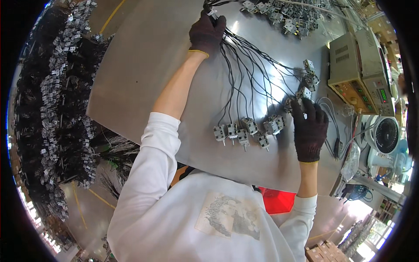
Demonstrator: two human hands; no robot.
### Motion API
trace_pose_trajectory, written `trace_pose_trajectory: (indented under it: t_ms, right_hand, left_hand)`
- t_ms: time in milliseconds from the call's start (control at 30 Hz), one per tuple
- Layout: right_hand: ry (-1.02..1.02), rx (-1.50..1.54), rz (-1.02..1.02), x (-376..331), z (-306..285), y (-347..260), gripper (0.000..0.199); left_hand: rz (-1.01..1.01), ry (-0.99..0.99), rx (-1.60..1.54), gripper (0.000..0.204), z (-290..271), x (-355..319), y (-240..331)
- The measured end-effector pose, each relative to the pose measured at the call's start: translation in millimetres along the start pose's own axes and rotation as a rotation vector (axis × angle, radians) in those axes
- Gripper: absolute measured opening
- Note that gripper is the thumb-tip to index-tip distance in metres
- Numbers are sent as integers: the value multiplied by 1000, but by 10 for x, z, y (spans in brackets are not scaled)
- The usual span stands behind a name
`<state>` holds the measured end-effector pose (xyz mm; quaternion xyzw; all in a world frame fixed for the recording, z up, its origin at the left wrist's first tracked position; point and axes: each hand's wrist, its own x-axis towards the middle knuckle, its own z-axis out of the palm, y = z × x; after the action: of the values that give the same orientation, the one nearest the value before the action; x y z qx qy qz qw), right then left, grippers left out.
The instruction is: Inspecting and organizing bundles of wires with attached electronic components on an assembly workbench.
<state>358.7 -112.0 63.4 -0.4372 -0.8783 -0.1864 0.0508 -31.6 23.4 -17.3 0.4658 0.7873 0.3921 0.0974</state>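
My left hand (pixel 207 36), in a dark knitted glove with a yellow cuff edge, is closed around a bundle of thin black cables (pixel 244 54) at the far side of the metal table. The cables fan out toward me and to the right, each ending in a small boxy metal unit with a short shaft. Several of these metal units (pixel 274 125) lie in a loose row near the table's middle. My right hand (pixel 310 131), gloved the same way, has its fingers bent over a metal unit (pixel 289 105) at the row's right end. Its fingertips partly hide that unit.
A heap of similar metal units (pixel 288 17) lies at the table's far edge. Boxed instruments (pixel 349 70) with green digits stand on the right, near loose grey leads and a small fan (pixel 386 135). Dense hanging cable bundles (pixel 65 96) fill the left side, beyond the table edge.
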Motion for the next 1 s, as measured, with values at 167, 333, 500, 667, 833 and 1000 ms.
trace_pose_trajectory:
  t_ms: [167,333,500,667,833,1000]
  right_hand:
    - [47,-91,-109,-56,1,25,52]
    - [28,135,25,-298,-82,-282,64]
    - [-149,613,384,-344,27,-391,58]
    - [-401,1409,744,-326,-47,-305,51]
    - [-286,731,168,-265,-437,-136,77]
    - [-208,1096,109,-244,-466,-229,89]
  left_hand:
    - [24,28,-33,67,22,28,-92]
    - [26,32,35,63,84,56,-122]
    - [97,34,-79,57,37,-12,-88]
    - [130,65,-95,56,56,10,-155]
    - [142,88,-109,53,98,9,-155]
    - [142,114,-38,52,149,68,-304]
